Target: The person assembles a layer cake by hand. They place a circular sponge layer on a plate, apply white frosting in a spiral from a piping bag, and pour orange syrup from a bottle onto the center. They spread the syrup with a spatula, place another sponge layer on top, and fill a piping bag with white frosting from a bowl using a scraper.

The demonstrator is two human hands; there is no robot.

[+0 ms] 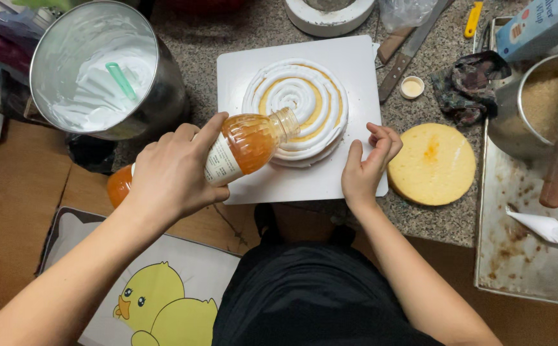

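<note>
My left hand [173, 173] grips a clear plastic bottle of amber liquid [247, 144], tipped on its side with its open neck over a round cake layer [296, 109]. White cream spirals over that cake, and amber shows between the rings. The cake sits on a white square board [356, 64]. My right hand [369, 166] rests on the board's front right edge, fingers curled, holding nothing. A bare yellow sponge round [433, 163] lies on the speckled counter to the right.
A steel bowl of white cream [96, 67] with a green spatula handle stands at the back left. A small white cap [412, 86], a knife [407, 54], a crumpled cloth [468, 86], a pot [535, 102] and a stained baking tray [522, 250] fill the right side.
</note>
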